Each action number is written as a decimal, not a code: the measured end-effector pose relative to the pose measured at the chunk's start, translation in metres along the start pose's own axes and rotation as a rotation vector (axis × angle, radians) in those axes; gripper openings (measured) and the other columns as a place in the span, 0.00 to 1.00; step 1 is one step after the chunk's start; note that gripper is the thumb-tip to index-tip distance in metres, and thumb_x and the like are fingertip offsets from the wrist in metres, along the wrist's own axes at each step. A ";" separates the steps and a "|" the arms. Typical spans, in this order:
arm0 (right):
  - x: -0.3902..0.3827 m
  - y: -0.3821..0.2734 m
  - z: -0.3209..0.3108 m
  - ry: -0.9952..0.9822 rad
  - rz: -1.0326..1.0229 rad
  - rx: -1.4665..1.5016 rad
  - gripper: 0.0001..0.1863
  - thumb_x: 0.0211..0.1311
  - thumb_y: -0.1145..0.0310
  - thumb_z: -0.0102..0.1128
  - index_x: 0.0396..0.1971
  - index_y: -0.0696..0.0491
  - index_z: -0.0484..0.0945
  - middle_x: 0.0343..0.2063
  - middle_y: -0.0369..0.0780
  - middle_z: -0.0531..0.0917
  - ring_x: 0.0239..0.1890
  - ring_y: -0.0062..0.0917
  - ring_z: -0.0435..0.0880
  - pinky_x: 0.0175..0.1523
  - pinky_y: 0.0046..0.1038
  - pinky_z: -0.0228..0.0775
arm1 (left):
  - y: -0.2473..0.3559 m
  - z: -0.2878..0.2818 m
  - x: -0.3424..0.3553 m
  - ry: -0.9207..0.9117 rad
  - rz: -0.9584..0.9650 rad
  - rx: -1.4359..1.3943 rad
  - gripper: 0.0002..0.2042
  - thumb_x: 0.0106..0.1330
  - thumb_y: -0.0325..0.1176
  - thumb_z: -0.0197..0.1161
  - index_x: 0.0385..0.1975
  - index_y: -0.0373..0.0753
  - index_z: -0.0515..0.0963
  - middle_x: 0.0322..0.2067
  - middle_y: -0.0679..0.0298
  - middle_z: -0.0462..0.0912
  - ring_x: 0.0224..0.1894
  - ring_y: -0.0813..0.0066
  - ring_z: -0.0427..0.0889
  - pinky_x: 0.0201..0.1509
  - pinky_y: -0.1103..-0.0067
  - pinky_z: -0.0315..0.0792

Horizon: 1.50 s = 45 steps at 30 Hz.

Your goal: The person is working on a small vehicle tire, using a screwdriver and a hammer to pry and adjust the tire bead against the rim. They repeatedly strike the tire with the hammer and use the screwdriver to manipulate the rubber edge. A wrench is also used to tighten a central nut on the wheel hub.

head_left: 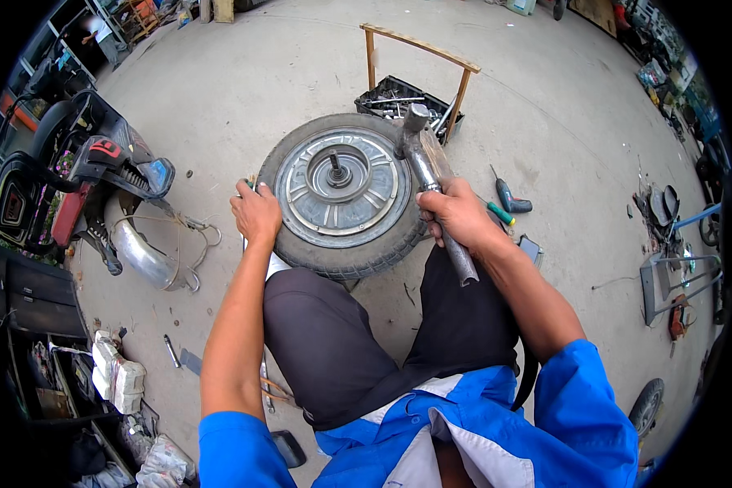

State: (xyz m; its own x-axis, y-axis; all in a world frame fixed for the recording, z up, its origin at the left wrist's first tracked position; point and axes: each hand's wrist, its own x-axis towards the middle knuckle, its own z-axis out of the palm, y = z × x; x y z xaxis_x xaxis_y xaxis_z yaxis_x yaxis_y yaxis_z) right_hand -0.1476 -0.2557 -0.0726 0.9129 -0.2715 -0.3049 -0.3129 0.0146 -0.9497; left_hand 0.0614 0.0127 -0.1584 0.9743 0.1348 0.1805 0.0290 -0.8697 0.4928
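A wheel with a metal hub (pixel 325 183) and a rubber tyre (pixel 362 260) lies between and beyond my knees, a spindle upright at its centre. My right hand (pixel 455 211) is closed round a steel-handled hammer (pixel 421 154) at the wheel's right side, its head up and away from me, the handle's end toward my thigh. My left hand (pixel 256 210) is at the tyre's left edge, fingers curled; what they hold is mostly hidden, with a small pale tip showing above them.
A black toolbox (pixel 378 102) by a wooden frame (pixel 415 41) stands ahead. A drill (pixel 512 199) lies rightward. Left are a scooter body (pixel 98 163), silver fender (pixel 142 248) and parts bin (pixel 49 382); a person (pixel 102 37) stands far back. Metal parts (pixel 659 285) lie right.
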 end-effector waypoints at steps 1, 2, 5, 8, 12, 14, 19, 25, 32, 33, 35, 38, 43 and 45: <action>0.001 -0.003 0.001 0.003 -0.026 0.023 0.11 0.65 0.67 0.58 0.27 0.58 0.73 0.20 0.34 0.74 0.14 0.16 0.73 0.15 0.23 0.66 | 0.003 -0.001 0.001 0.013 -0.004 0.008 0.25 0.72 0.45 0.52 0.62 0.35 0.63 0.52 0.36 0.72 0.55 0.39 0.75 0.58 0.55 0.70; 0.002 -0.006 -0.001 0.014 -0.047 0.045 0.11 0.65 0.67 0.58 0.27 0.58 0.73 0.20 0.34 0.74 0.15 0.16 0.73 0.15 0.23 0.66 | 0.007 -0.003 0.003 0.017 -0.003 0.015 0.26 0.72 0.46 0.52 0.62 0.35 0.63 0.52 0.36 0.72 0.55 0.39 0.75 0.58 0.55 0.70; 0.010 -0.010 -0.010 -0.037 0.019 0.023 0.11 0.64 0.67 0.58 0.26 0.59 0.73 0.20 0.34 0.75 0.15 0.15 0.73 0.16 0.22 0.66 | 0.000 0.001 0.002 -0.006 -0.004 0.038 0.28 0.73 0.48 0.50 0.64 0.35 0.62 0.53 0.35 0.72 0.56 0.39 0.75 0.58 0.55 0.69; 0.006 -0.020 -0.023 -0.054 0.028 -0.057 0.11 0.64 0.67 0.58 0.26 0.59 0.74 0.20 0.34 0.75 0.16 0.14 0.73 0.17 0.22 0.66 | -0.004 -0.003 0.002 -0.029 -0.014 0.066 0.28 0.73 0.50 0.48 0.65 0.35 0.62 0.54 0.35 0.72 0.56 0.38 0.75 0.59 0.54 0.69; -0.002 -0.025 -0.023 0.030 -0.060 -0.057 0.11 0.64 0.67 0.58 0.26 0.58 0.73 0.20 0.34 0.75 0.15 0.14 0.73 0.17 0.21 0.66 | 0.000 -0.003 0.002 -0.029 -0.015 0.053 0.27 0.73 0.49 0.48 0.64 0.36 0.63 0.55 0.36 0.72 0.57 0.39 0.74 0.59 0.54 0.69; -0.007 -0.016 -0.010 0.092 -0.085 -0.003 0.11 0.64 0.66 0.57 0.26 0.58 0.72 0.19 0.34 0.74 0.15 0.15 0.73 0.16 0.23 0.67 | 0.006 -0.006 0.000 -0.039 -0.029 0.048 0.26 0.73 0.48 0.50 0.62 0.35 0.63 0.53 0.36 0.72 0.56 0.39 0.75 0.58 0.54 0.69; 0.000 0.019 0.005 0.019 0.052 0.062 0.11 0.64 0.67 0.57 0.25 0.57 0.72 0.18 0.34 0.74 0.14 0.17 0.72 0.16 0.25 0.67 | 0.001 -0.003 0.002 -0.011 -0.016 0.036 0.25 0.73 0.46 0.51 0.62 0.36 0.64 0.52 0.36 0.72 0.55 0.39 0.75 0.57 0.55 0.70; 0.009 0.014 0.004 0.117 -0.129 -0.115 0.14 0.63 0.67 0.55 0.28 0.65 0.72 0.17 0.41 0.77 0.15 0.25 0.78 0.18 0.30 0.70 | -0.001 -0.003 0.001 -0.011 -0.027 0.033 0.24 0.73 0.46 0.51 0.61 0.36 0.65 0.53 0.37 0.72 0.55 0.41 0.75 0.57 0.55 0.70; 0.022 0.022 0.011 0.074 0.044 -0.203 0.17 0.65 0.65 0.55 0.31 0.67 0.72 0.17 0.42 0.77 0.15 0.25 0.78 0.18 0.31 0.70 | 0.002 -0.003 -0.002 -0.014 -0.017 0.044 0.24 0.73 0.45 0.51 0.61 0.36 0.65 0.52 0.39 0.73 0.55 0.41 0.75 0.57 0.56 0.70; 0.024 0.021 0.007 0.021 0.047 -0.169 0.13 0.67 0.64 0.55 0.30 0.61 0.70 0.18 0.36 0.72 0.14 0.20 0.73 0.17 0.28 0.67 | 0.003 -0.004 -0.002 -0.016 -0.018 0.049 0.24 0.73 0.45 0.51 0.61 0.36 0.65 0.52 0.39 0.73 0.55 0.41 0.75 0.57 0.56 0.70; 0.022 0.015 0.005 0.029 -0.009 -0.150 0.14 0.67 0.65 0.55 0.30 0.61 0.70 0.18 0.36 0.73 0.14 0.20 0.73 0.16 0.27 0.67 | 0.004 -0.004 -0.002 -0.011 -0.007 0.062 0.24 0.73 0.45 0.51 0.61 0.36 0.65 0.53 0.39 0.72 0.55 0.41 0.75 0.57 0.56 0.70; 0.013 0.003 0.011 0.094 -0.122 -0.170 0.16 0.67 0.65 0.54 0.31 0.66 0.71 0.17 0.42 0.77 0.15 0.25 0.78 0.18 0.31 0.70 | 0.002 -0.004 0.001 -0.009 -0.004 0.056 0.23 0.73 0.44 0.51 0.62 0.36 0.65 0.54 0.39 0.72 0.56 0.41 0.75 0.58 0.56 0.70; 0.025 0.020 0.011 0.094 -0.036 -0.198 0.16 0.67 0.65 0.53 0.31 0.67 0.72 0.17 0.41 0.76 0.14 0.25 0.77 0.17 0.31 0.69 | 0.005 -0.005 0.002 -0.036 -0.006 0.035 0.23 0.73 0.44 0.51 0.62 0.36 0.64 0.55 0.38 0.71 0.57 0.40 0.74 0.58 0.55 0.71; 0.021 0.015 0.006 0.036 0.031 -0.179 0.16 0.66 0.66 0.54 0.30 0.66 0.72 0.16 0.41 0.75 0.13 0.25 0.77 0.16 0.31 0.68 | 0.000 -0.005 -0.003 -0.036 -0.012 0.042 0.23 0.73 0.44 0.51 0.62 0.36 0.64 0.55 0.37 0.70 0.57 0.40 0.74 0.58 0.55 0.71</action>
State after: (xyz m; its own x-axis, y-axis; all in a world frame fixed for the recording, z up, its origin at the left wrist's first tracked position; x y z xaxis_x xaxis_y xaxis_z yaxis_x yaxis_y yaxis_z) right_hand -0.1313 -0.2554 -0.0940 0.8930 -0.3081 -0.3280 -0.3853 -0.1468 -0.9110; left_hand 0.0578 0.0143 -0.1544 0.9811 0.1293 0.1438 0.0497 -0.8873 0.4586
